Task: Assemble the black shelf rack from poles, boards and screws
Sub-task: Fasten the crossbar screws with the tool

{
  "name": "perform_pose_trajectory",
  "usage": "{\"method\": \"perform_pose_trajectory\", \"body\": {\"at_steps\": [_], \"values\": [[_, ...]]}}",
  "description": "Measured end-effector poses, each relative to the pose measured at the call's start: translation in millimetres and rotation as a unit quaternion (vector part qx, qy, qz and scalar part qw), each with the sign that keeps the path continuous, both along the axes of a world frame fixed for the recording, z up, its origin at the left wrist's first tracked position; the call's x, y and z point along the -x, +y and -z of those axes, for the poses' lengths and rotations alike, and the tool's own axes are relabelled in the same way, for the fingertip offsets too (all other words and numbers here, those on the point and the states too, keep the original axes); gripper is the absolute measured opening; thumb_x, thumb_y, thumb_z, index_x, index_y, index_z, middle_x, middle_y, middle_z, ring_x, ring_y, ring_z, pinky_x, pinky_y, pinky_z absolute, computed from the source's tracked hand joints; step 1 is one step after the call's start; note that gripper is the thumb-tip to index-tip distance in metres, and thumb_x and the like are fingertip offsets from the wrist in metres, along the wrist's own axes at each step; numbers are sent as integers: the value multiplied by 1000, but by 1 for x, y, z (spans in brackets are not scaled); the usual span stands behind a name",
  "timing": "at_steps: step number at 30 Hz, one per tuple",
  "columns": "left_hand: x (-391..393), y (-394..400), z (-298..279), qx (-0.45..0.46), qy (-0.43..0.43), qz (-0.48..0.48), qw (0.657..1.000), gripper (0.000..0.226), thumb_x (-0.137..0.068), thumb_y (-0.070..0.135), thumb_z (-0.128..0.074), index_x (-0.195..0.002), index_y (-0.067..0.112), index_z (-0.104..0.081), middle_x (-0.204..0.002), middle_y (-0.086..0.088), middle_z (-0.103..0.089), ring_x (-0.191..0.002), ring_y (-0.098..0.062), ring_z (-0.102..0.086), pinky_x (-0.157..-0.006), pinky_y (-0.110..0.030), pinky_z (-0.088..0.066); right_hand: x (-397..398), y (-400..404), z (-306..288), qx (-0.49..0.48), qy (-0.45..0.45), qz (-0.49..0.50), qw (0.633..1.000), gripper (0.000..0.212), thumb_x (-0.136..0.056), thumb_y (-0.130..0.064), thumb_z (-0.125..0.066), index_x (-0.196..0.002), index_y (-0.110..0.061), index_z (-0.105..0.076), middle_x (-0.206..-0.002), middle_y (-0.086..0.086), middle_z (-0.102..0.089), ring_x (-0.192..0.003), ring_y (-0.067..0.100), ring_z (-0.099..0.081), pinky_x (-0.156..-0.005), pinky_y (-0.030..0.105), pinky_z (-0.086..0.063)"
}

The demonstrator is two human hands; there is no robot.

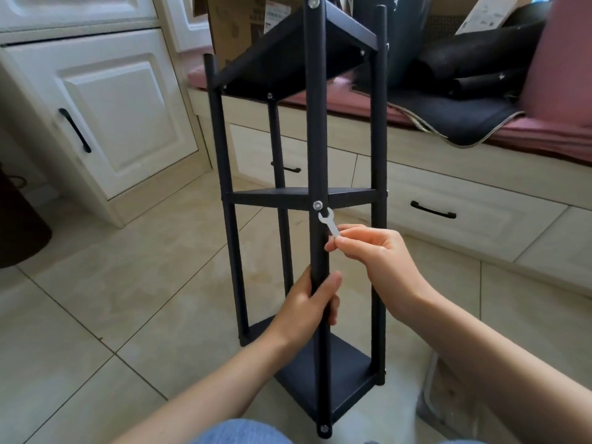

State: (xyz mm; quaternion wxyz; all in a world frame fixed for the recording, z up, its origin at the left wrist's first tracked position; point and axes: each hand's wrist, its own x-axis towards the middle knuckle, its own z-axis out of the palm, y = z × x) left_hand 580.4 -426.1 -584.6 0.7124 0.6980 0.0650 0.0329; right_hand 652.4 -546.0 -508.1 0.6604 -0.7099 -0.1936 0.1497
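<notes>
Front pole (316,139) is gripped by left hand (307,310); small wrench (330,224) is pinched by right hand (371,254) beneath middle-board screw (317,205), frame centre

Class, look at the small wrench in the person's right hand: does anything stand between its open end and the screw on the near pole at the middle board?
Nothing visible does. The wrench, pinched by the right hand, has its open end just below the screw on the near pole, with only bare pole between. The left hand grips that pole lower down, clear of the path.
</notes>
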Motion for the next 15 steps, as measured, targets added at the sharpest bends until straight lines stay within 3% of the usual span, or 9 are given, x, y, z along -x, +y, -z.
{"method": "perform_pose_trajectory", "body": {"at_steps": [3,6,12,15], "values": [[2,1,-1,12,-1,-45,999,50,-92,68,-45,-84,19,-49,-63,-3,-52,-56,-14,-50,-58,-20,-46,2,-5,7,20,-14,4,1000,18,-90,-12,-64,-80,-15,-79,-92,-3,-76,-95,5,-67,-88,24,-50],[4,-1,-1,9,-14,-94,995,52,-87,65,-44,-76,14,-46,-56,-2,-45,-50,-14,-42,-50,-23,-41,4,-8,14,30,-17,7,999,18,-91,-16,-64,-82,-22,-79,-88,-8,-76,-88,0,-67,-77,16,-52],[6,-6,-5,10,-36,-139,990,56,-88,56,-48,-73,2,-47,-55,-12,-38,-45,-17,-35,-43,-27,-33,3,-11,22,45,-46,16,998,17,-92,-16,-64,-86,-21,-79,-88,-9,-76,-86,4,-67,-76,19,-53],[9,-9,-4,10,-40,-149,988,61,-86,55,-50,-71,-4,-44,-57,-14,-36,-44,-17,-33,-42,-28,-29,5,-13,25,-9,-44,44,998,20,-92,-11,-63,-83,-22,-79,-78,-1,-73,-75,11,-66,-70,23,-55]]}}
